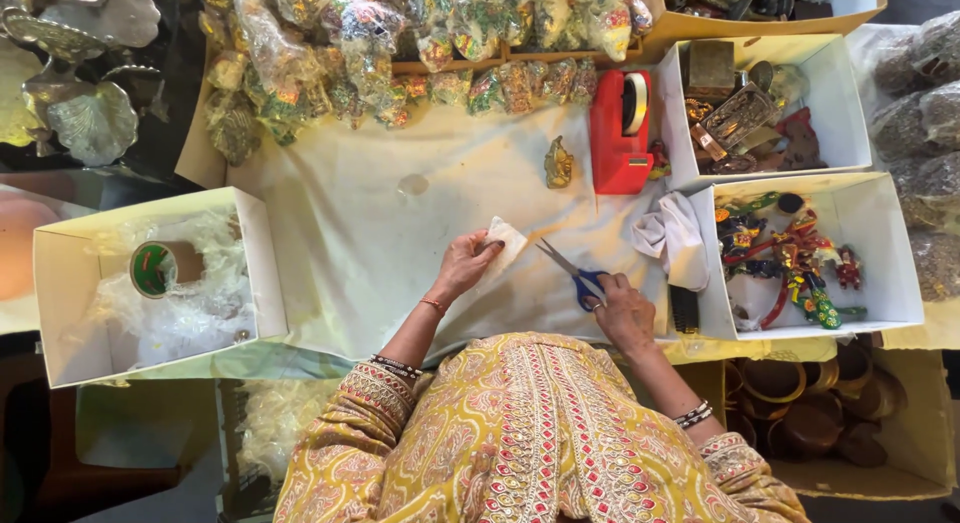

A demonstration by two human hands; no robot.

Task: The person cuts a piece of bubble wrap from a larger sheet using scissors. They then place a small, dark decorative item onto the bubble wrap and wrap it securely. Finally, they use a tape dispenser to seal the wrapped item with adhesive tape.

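My left hand (463, 265) pinches a small white piece of cloth or paper (503, 245) just above the pale tablecloth (370, 233). My right hand (622, 311) grips blue-handled scissors (568, 271); their blades are apart and point up-left toward the white piece, a short gap away. A small golden figurine (558, 164) lies on the cloth beyond the hands, next to a red tape dispenser (620, 131).
A white box (60, 283) at the left holds a tape roll (153, 268) and clear wrapping. Two white boxes at the right hold metal items (735, 118) and colourful figurines (790, 258). Wrapped shiny packets (400, 43) line the far edge. A white rag (672, 235) lies near the scissors.
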